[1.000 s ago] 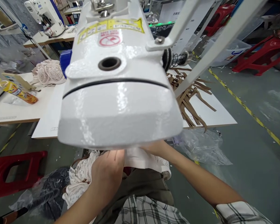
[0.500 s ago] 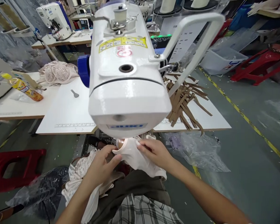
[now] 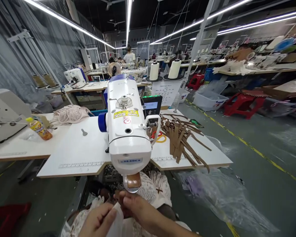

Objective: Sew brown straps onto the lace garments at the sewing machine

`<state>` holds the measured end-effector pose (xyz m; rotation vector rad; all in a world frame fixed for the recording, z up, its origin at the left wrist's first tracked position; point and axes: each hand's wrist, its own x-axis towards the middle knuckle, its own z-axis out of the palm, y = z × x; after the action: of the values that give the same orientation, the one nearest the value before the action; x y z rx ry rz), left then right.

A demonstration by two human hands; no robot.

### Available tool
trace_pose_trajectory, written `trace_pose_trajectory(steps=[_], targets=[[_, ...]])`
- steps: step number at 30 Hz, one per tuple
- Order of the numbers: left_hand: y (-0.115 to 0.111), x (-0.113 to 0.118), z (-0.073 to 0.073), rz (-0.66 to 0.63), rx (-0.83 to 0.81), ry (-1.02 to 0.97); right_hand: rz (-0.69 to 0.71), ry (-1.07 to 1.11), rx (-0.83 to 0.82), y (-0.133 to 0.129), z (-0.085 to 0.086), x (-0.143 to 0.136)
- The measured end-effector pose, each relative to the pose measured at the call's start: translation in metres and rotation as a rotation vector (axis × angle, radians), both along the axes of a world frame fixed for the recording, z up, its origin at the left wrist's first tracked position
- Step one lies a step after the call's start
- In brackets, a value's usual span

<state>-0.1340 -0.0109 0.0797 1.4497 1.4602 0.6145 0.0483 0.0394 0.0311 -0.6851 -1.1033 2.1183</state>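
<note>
My left hand (image 3: 98,219), at the bottom of the view, pinches the edge of a white fabric garment (image 3: 117,222) between thumb and fingers. Just right of it is my right hand (image 3: 144,209), its fingers curled closed below the sewing machine's end. Something brown shows at those fingertips, too dark to make out. Directly above the hands is the white sewing machine (image 3: 129,144) with its narrow bed end (image 3: 133,181). White lace fabric (image 3: 154,187) hangs beside the bed on the right. More pale lace (image 3: 75,222) lies in a heap left of my left hand.
Brown strips (image 3: 179,138) are piled on the white table (image 3: 81,151), right of the machine. A grey flat tool (image 3: 84,132), a bottle (image 3: 39,129) and beige lace pieces (image 3: 70,114) lie to the left. Plastic film (image 3: 212,191) covers floor at right; red stools (image 3: 244,102) stand beyond.
The view has tilted up, showing more of the workshop. My hands are closer together, lower in the picture, and the right one has turned inward with fingers curled. Lace fabric now shows beside the bed.
</note>
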Motion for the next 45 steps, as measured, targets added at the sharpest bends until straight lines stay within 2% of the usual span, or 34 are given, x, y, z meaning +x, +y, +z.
trace_pose_trajectory(steps=[1, 3, 5, 7, 9, 11, 13, 15, 16, 21, 26, 34, 36, 37, 39, 41, 43, 45], targets=[[0.003, 0.000, -0.008, -0.027, 0.005, 0.047, -0.106, 0.018, -0.097, 0.000, -0.011, -0.007], [0.007, 0.002, -0.028, -0.014, 0.037, 0.131, -0.310, -0.022, -0.146, -0.003, -0.033, -0.013], [0.007, 0.005, -0.049, 0.143, 0.173, 0.205, -0.445, -0.097, -0.093, -0.008, -0.052, -0.011], [0.004, 0.011, -0.070, 0.334, 0.245, 0.151, -0.487, -0.152, -0.049, -0.015, -0.068, -0.005], [0.000, 0.020, -0.090, 0.339, 0.166, 0.075, -0.492, -0.205, 0.011, -0.022, -0.080, 0.001], [-0.004, 0.031, -0.105, 0.275, 0.070, -0.021, -0.467, -0.310, 0.210, -0.028, -0.087, 0.008], [-0.006, 0.042, -0.114, 0.242, 0.034, -0.099, -0.429, -0.443, 0.507, -0.032, -0.092, 0.014], [-0.006, 0.048, -0.116, 0.258, 0.048, -0.120, -0.392, -0.536, 0.743, -0.035, -0.094, 0.021], [-0.006, 0.049, -0.114, 0.274, 0.065, -0.111, -0.388, -0.565, 0.810, -0.036, -0.094, 0.024], [-0.007, 0.044, -0.092, 0.260, 0.124, -0.024, -0.442, -0.677, 1.016, -0.028, -0.085, 0.036], [-0.009, 0.049, -0.077, 0.198, 0.097, -0.055, -0.374, -0.755, 1.096, -0.016, -0.071, 0.034], [-0.005, 0.063, -0.079, 0.234, 0.079, -0.039, -0.583, -0.644, 1.205, -0.018, -0.076, 0.031], [-0.002, 0.066, -0.080, 0.262, 0.094, -0.013, -0.576, -0.636, 1.275, -0.018, -0.079, 0.035], [0.000, 0.066, -0.081, 0.271, 0.097, 0.000, -0.527, -0.658, 1.323, -0.015, -0.081, 0.039], [0.004, 0.064, -0.086, 0.258, 0.085, 0.003, -0.379, -0.777, 1.394, 0.004, -0.082, 0.055], [0.007, 0.061, -0.092, 0.206, 0.085, 0.005, -0.309, -0.954, 1.388, 0.043, -0.078, 0.081], [0.008, 0.059, -0.096, 0.134, 0.118, 0.035, -0.396, -1.118, 1.323, 0.098, -0.064, 0.113], [0.007, 0.060, -0.096, 0.078, 0.148, 0.056, -0.480, -1.248, 1.256, 0.157, -0.042, 0.143]])
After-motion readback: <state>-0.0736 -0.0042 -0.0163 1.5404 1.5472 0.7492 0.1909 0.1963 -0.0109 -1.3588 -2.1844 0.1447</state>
